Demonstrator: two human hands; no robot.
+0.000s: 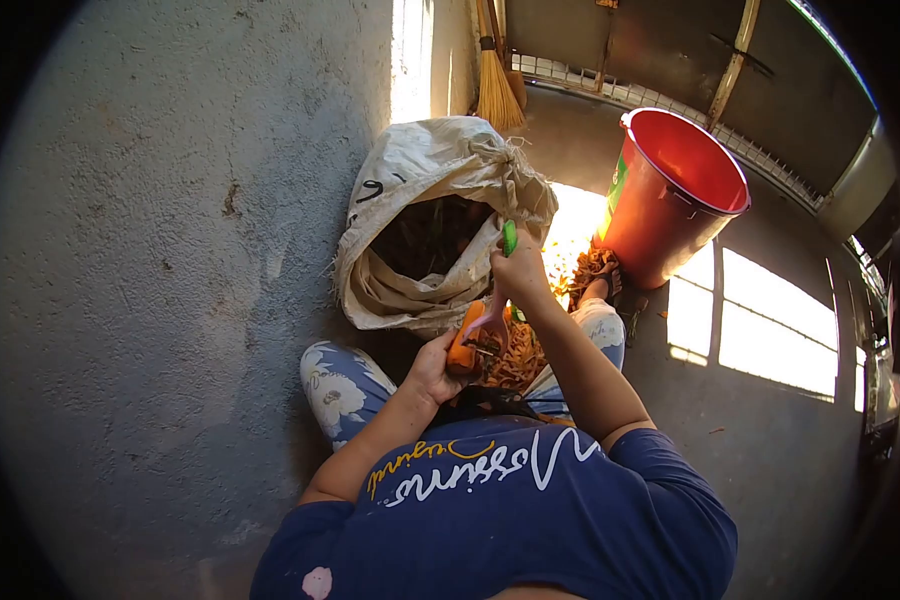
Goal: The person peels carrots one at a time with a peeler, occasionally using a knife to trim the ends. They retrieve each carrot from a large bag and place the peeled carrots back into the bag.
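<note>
My left hand (433, 371) is closed round an orange carrot (465, 338), held low between my knees. In my right hand (522, 272) is a peeler (488, 318); its green handle end sticks up above my fist and its pinkish lower part reaches down to the carrot. The blade itself is too small to make out. Beneath the hands lies a heap of orange peelings (518, 362) between my legs. Just beyond my hands, a white woven sack (415, 165) stands with its mouth open, its contents dark and hard to tell.
A red bucket (660, 215) stands at the right beyond my foot, with more peelings (595, 265) beside it. A broom (497, 90) leans at the back. The rough grey wall (170, 250) runs along the left. Sunlight falls in patches on the floor (760, 440).
</note>
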